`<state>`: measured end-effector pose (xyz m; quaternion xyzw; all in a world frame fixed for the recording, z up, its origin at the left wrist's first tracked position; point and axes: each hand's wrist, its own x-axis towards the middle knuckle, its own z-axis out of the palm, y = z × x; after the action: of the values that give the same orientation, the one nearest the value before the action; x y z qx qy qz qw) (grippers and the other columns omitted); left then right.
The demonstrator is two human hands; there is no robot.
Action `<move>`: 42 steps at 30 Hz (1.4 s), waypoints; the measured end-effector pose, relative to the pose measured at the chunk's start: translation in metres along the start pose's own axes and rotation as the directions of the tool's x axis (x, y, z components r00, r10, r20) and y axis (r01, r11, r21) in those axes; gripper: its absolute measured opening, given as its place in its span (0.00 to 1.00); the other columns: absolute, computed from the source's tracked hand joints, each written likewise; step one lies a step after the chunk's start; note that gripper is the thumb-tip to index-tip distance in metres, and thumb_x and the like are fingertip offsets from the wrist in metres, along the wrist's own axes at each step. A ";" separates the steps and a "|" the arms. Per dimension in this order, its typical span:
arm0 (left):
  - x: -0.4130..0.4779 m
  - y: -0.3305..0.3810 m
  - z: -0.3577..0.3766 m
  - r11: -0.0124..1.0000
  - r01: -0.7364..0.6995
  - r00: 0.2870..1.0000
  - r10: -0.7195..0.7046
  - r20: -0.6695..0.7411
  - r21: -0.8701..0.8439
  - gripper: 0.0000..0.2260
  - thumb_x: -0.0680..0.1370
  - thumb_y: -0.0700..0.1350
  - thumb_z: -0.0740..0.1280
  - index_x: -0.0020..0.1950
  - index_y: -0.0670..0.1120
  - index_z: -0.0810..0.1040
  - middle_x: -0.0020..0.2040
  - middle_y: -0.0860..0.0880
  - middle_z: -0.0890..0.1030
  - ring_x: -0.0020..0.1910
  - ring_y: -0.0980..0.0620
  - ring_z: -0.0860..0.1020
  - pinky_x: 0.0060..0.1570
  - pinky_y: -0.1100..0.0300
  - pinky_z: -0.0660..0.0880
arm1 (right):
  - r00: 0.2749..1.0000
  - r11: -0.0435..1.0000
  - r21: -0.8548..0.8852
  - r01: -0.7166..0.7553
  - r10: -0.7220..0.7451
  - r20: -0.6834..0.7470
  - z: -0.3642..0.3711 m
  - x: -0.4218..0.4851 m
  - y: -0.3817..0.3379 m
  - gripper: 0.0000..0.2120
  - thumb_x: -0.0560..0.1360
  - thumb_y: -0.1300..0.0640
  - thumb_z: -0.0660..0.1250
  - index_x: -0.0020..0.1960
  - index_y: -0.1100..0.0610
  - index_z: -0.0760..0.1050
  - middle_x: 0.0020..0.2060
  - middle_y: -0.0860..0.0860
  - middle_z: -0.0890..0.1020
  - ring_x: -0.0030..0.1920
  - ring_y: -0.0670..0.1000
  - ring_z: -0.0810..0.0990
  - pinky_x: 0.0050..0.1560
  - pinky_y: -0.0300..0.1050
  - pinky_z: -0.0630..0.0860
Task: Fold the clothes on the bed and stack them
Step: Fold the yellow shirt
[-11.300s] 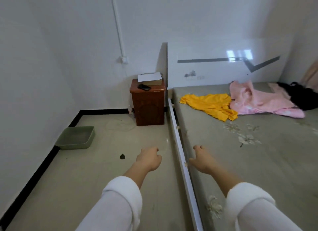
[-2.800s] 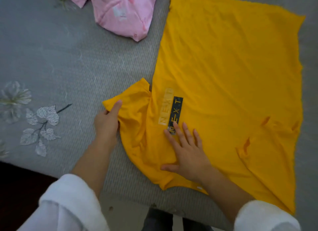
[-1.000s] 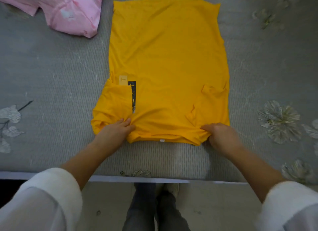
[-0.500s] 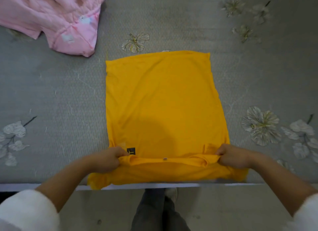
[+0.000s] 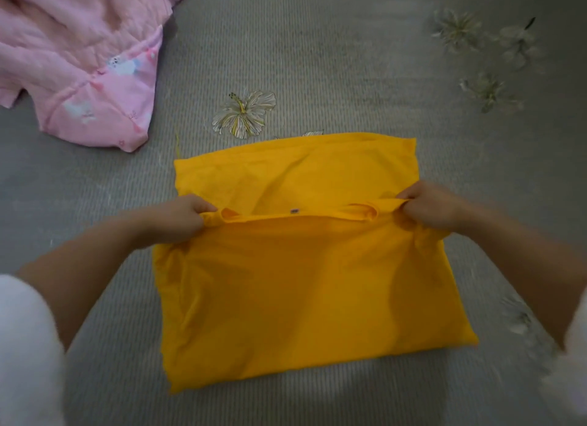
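A yellow T-shirt [image 5: 298, 298] lies on the grey bed [image 5: 317, 60], its sleeves folded in. The near, collar end is lifted and carried over the far part, so the shirt is doubled about halfway. My left hand [image 5: 178, 217] grips the left corner of that lifted edge. My right hand [image 5: 432, 209] grips the right corner. The edge stretches taut between them, above the middle of the shirt. A crumpled pink garment [image 5: 79, 63] lies at the upper left, apart from the yellow shirt.
The bed cover is grey with printed flowers, one flower [image 5: 243, 114] just beyond the shirt's far hem, several more at the upper right [image 5: 486, 54]. My white sleeves fill the lower corners.
Both hands have lifted the collar edge off the bed's near side and carried it away from me over the shirt. The shirt now lies about half as long.
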<state>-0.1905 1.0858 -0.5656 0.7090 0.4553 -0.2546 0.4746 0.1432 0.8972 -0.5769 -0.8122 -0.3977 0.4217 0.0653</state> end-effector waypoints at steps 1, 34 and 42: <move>0.010 0.004 -0.010 1.000 0.010 1.000 -0.010 -0.014 -0.009 0.11 0.82 0.48 0.58 0.57 0.50 0.80 0.54 0.48 0.81 0.52 0.47 0.79 0.59 0.46 0.75 | 0.999 1.000 0.016 -0.001 0.002 -0.036 -0.008 0.012 -0.004 0.16 0.74 0.70 0.58 0.30 0.59 0.70 0.27 0.54 0.69 0.30 0.51 0.68 0.32 0.45 0.61; 0.064 0.113 0.263 0.865 -0.184 0.722 0.441 -0.533 0.467 0.26 0.79 0.55 0.52 0.77 0.47 0.59 0.77 0.44 0.57 0.77 0.47 0.53 0.71 0.45 0.51 | 0.915 0.880 -0.444 0.168 -0.307 -0.261 -0.011 0.065 0.069 0.31 0.75 0.41 0.44 0.77 0.48 0.56 0.78 0.51 0.54 0.77 0.56 0.50 0.72 0.58 0.51; 0.070 0.197 0.317 0.877 -0.243 0.748 0.442 -0.496 0.415 0.27 0.78 0.58 0.55 0.75 0.48 0.65 0.75 0.44 0.65 0.74 0.46 0.61 0.68 0.45 0.56 | 0.899 0.980 0.115 0.164 -0.101 -0.425 -0.043 0.074 0.081 0.20 0.77 0.54 0.65 0.67 0.59 0.69 0.61 0.57 0.72 0.56 0.55 0.75 0.58 0.48 0.71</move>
<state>0.0389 0.8000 -0.6670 0.8922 0.3888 -0.0064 0.2298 0.2468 0.9044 -0.6317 -0.8473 -0.3965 0.2614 0.2376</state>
